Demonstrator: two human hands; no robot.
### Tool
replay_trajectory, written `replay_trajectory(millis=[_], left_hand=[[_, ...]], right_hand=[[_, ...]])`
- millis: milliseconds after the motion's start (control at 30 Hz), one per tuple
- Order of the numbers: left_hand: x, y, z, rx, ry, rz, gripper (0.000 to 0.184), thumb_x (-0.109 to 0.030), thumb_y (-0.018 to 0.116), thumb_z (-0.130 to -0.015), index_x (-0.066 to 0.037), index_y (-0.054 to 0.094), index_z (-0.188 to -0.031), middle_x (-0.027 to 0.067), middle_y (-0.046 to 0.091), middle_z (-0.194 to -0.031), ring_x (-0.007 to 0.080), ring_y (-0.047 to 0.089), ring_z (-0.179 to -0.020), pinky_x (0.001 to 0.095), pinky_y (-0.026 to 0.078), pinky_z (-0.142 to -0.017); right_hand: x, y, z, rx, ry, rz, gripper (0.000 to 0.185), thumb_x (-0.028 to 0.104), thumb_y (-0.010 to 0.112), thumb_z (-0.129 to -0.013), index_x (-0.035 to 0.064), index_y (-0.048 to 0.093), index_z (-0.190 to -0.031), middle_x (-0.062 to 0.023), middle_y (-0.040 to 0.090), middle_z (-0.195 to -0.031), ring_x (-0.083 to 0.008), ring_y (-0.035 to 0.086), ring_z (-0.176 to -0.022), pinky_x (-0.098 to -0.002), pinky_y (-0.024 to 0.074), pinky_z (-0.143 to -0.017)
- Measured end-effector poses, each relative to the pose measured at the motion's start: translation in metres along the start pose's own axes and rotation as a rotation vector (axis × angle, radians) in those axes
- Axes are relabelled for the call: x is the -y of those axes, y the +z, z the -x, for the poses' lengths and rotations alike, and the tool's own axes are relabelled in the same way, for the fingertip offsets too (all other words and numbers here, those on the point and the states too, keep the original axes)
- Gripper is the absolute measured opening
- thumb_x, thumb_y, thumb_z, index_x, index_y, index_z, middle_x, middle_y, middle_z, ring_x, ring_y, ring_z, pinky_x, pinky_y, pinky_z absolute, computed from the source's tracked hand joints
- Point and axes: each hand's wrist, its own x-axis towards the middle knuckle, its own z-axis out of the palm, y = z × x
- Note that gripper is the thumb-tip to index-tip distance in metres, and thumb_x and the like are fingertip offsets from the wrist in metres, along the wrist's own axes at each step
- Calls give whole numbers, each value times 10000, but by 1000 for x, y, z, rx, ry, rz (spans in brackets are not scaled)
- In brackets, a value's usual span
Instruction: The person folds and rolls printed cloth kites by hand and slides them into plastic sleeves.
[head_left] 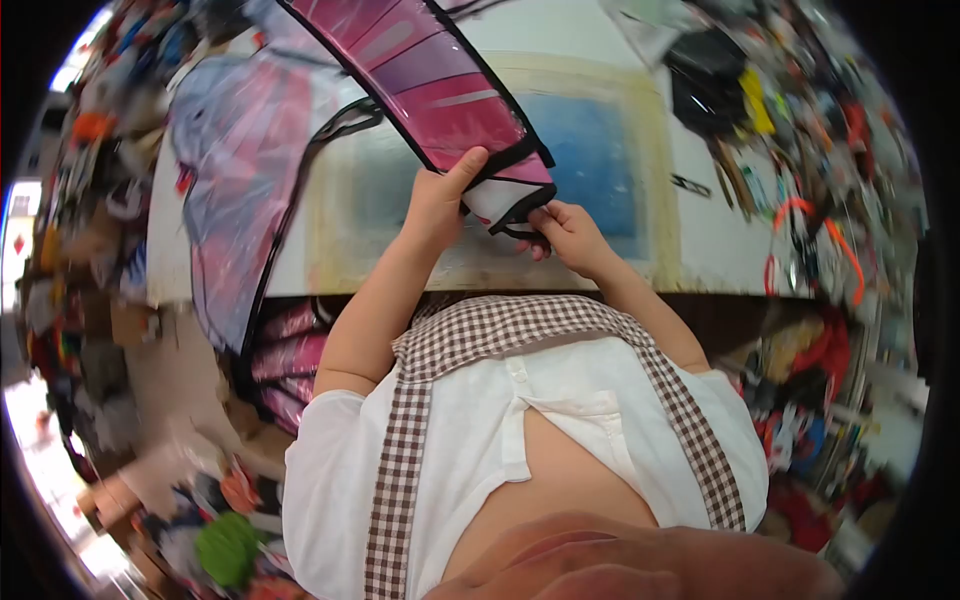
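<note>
A long glossy pink and purple panel with black edge binding [440, 85] slants from the top of the view down to both hands. My left hand [440, 205] is closed around its left edge near the lower end, thumb on top. Below a black band, the panel's end shows a white patch [500, 198]. My right hand [568, 240] is closed at the lower right corner, its fingers pinching a black strap [518, 233] there. Whether the fingertips hold anything smaller is hidden.
A pinkish-grey sheet with black edging [245, 150] hangs over the left of the white table [690, 240]. A blue rectangle [595, 175] marks the tabletop. A black bag [705, 80], a small black clip [690, 186] and orange-handled tools [850, 265] lie right. Pink pieces [290, 365] sit below left.
</note>
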Motion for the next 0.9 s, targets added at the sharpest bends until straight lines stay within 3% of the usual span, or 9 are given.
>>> replay_trajectory(millis=[100,267,367,467,533,667,733,800,900], left_hand=[[-16,-48,40,-223,180,-96,390,-260,733,-904,-9,638,-1187,81,693,-1077,200,651,-972,354,515,-877],[-13,-165,178,-1018,570,-252,357,-241,770,-872,11,665,-1102,79,693,-1007,190,674,-911,357,556,-750],[16,-229,281,-1425,248,117,431,-233,779,-861,72,628,-1125,100,688,-1009,243,697,-855,391,582,-684],[106,-312,362,-1453,79,12,474,-267,777,-859,80,606,-1132,157,677,-1084,276,687,-944,426,572,-770],[108,-304,374,-1676,-627,-980,446,-255,765,-852,67,600,-1112,197,654,-1134,302,657,-1020,432,536,-859],[28,-260,309,-1698,-653,-1771,365,-235,731,-847,12,621,-1091,193,644,-1114,326,628,-1029,422,501,-894],[-4,-274,259,-1292,255,-1640,275,-214,696,-847,-41,647,-1055,140,651,-1024,336,628,-941,411,508,-832],[-28,-266,184,-1040,536,-1674,208,-189,672,-856,-67,673,-1024,114,653,-1002,339,624,-940,425,505,-817],[-46,-268,108,-877,512,-1769,180,-149,637,-872,-79,681,-1031,109,658,-990,336,628,-960,443,509,-805]], right_hand=[[10,37,-33,126,-91,92,310,181,540,-1023,6,556,-1279,-95,688,-1018,-135,654,-846,-265,519,-729],[0,89,-66,306,-258,142,295,195,528,-1031,14,570,-1261,-104,701,-1030,-128,647,-833,-257,519,-736],[-18,92,-86,392,-176,112,291,202,529,-1033,16,580,-1251,-106,707,-1029,-128,647,-827,-258,519,-744],[-30,90,-91,427,0,39,291,210,533,-1033,18,585,-1246,-111,707,-1047,-132,647,-836,-262,519,-756],[-28,90,-91,425,25,68,284,218,535,-1034,17,596,-1226,-115,709,-1032,-133,647,-836,-262,520,-761],[-28,79,-82,337,31,45,270,220,535,-1034,15,610,-1193,-118,712,-1003,-128,643,-823,-258,521,-752],[-30,77,-77,284,23,18,266,220,535,-1034,14,615,-1182,-118,713,-992,-125,641,-817,-255,522,-746],[-32,75,-72,290,38,-50,265,220,543,-1029,11,618,-1174,-103,711,-971,-120,639,-813,-253,523,-745],[-33,71,-60,251,55,-101,261,218,546,-1026,12,620,-1168,-97,709,-958,-119,640,-806,-252,527,-744]])
